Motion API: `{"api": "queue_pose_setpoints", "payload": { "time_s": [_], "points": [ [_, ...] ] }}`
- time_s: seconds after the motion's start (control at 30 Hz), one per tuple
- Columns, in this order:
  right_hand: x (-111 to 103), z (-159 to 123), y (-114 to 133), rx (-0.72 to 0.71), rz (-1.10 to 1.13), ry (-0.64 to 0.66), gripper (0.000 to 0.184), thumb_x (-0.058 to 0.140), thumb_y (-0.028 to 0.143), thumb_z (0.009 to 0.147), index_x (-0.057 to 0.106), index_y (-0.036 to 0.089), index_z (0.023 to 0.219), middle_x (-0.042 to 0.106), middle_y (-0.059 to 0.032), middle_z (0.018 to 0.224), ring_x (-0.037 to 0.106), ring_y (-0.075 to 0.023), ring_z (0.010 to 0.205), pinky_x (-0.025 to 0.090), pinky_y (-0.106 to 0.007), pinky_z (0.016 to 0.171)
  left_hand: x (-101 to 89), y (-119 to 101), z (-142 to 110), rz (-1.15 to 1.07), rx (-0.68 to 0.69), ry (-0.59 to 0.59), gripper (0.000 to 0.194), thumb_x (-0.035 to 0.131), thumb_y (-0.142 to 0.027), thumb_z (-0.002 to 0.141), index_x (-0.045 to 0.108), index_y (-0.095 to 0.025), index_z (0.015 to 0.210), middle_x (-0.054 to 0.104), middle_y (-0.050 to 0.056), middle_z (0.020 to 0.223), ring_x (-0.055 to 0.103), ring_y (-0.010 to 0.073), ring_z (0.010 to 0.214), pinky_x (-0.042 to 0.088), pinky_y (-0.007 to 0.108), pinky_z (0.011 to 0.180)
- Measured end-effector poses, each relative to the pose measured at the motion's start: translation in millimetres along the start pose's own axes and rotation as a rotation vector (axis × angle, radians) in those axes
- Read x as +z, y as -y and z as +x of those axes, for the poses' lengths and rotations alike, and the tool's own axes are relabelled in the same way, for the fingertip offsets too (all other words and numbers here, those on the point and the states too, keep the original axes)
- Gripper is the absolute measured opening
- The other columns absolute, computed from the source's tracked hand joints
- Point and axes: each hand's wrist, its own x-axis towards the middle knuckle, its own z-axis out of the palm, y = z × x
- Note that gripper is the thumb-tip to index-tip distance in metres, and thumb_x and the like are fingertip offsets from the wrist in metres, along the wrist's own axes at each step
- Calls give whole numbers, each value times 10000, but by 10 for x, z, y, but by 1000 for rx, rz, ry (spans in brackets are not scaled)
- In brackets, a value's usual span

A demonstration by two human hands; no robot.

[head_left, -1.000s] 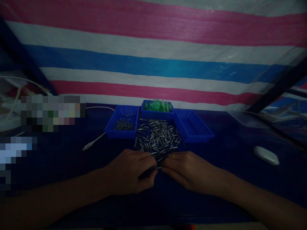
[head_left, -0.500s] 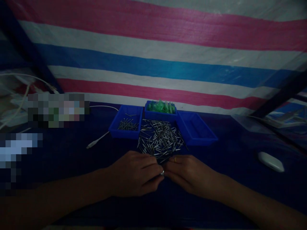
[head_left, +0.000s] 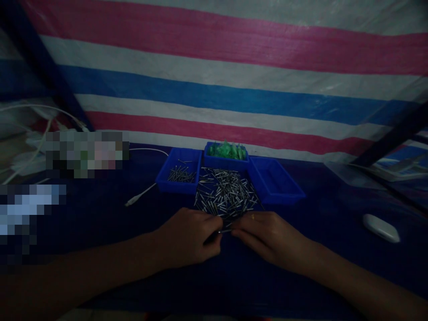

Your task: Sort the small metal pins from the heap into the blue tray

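Note:
My right hand (head_left: 259, 234) pinches one end of a thin metal pin (head_left: 226, 231), which lies nearly level between my hands. On the left, my left hand (head_left: 194, 234) is curled, its thumb and forefinger closed around the pin's other end; a dark gap shows behind the fingertips. Just beyond both hands spreads a loose pile of shiny metal pins (head_left: 230, 191) on the dark blue table (head_left: 167, 290). My fingertips are close to the near edge of this pile. The light is dim, so the pin's finer details are unclear.
Behind the pile stand a blue bin (head_left: 177, 187) with more thin pins at left, a blue bin (head_left: 227, 161) of green plastic bits, and another blue bin (head_left: 279, 196) at right. A white cable plug (head_left: 132, 201) and a white rounded case (head_left: 381, 227) lie farther out.
My hands have drawn slightly apart, and a length of the pin now shows between them. My left thumb and forefinger have loosened a little. The view has shifted slightly.

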Motion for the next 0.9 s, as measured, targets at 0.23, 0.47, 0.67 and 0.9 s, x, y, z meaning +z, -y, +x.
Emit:
{"api": "queue_pose_setpoints", "payload": {
  "time_s": [0.23, 0.47, 0.67, 0.9],
  "points": [
    [36, -1, 85, -64, -7, -52, 248, 364, 218, 924, 598, 150, 880, 600, -36, 723, 552, -133, 654, 424, -259, 621, 3, -13, 2, 16, 19, 67, 81, 488, -192, 781, 464, -175, 705, 538, -39, 641, 538, 112, 589, 396, 215, 556],
    [21, -12, 69, -17, -9, -50, 234, 376, 229, 915, 590, 140, 887, 596, -37, 716, 549, -131, 654, 418, -258, 622, -7, -6, 0, -16, 3, 58, 70, 487, -187, 791, 468, -177, 725, 537, -44, 634, 528, 109, 562, 362, 211, 521],
    [0, -7, -6, 57, -13, -23, 201, 398, 208, 898, 584, 133, 910, 588, -39, 736, 551, -134, 677, 411, -256, 620, -9, 29, -2, -69, -14, -28, 63, 481, -172, 790, 469, -170, 728, 500, -57, 583, 488, 84, 504, 330, 196, 489],
    [60, 27, -8, 46, 41, 29, 168, 420, 187, 882, 543, 148, 776, 549, -12, 685, 519, -109, 615, 379, -230, 569, -16, -2, 2, -131, 79, -180, 100, 462, -238, 859, 528, -171, 893, 555, -42, 658, 534, 81, 587, 389, 189, 556]
  ]
}}
